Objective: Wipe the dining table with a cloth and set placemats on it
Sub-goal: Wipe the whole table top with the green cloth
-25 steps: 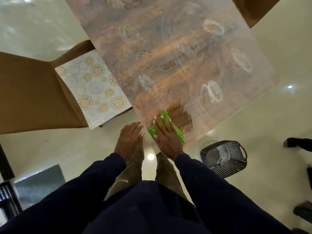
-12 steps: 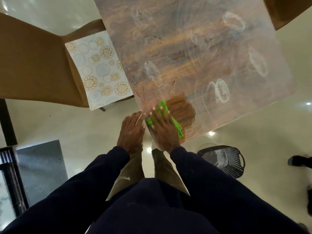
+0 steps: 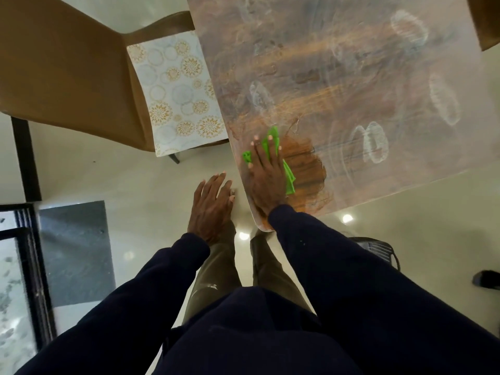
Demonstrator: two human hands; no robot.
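Observation:
A wood-grain dining table (image 3: 338, 77) fills the upper right, filmed with pale dust and white ring marks. My right hand (image 3: 266, 174) lies flat with straight fingers on a green cloth (image 3: 272, 143) at the table's near left corner, pressing it down. A darker, clean brown patch (image 3: 305, 163) shows just right of the cloth. My left hand (image 3: 212, 207) hovers off the table's left edge, fingers straight, holding nothing. A patterned white-and-gold placemat (image 3: 176, 90) lies on the seat of the chair at left.
A brown chair (image 3: 67, 63) stands close to the table's left side. A black wire basket (image 3: 378, 250) sits on the floor by my right arm. A grey mat (image 3: 75, 253) and a dark door frame (image 3: 27, 239) are at lower left. Another chair's corner (image 3: 487, 20) shows at top right.
My right hand has slid the green cloth leftward toward the table's left edge, leaving a wider clean patch behind it. My left hand stays beside the table edge.

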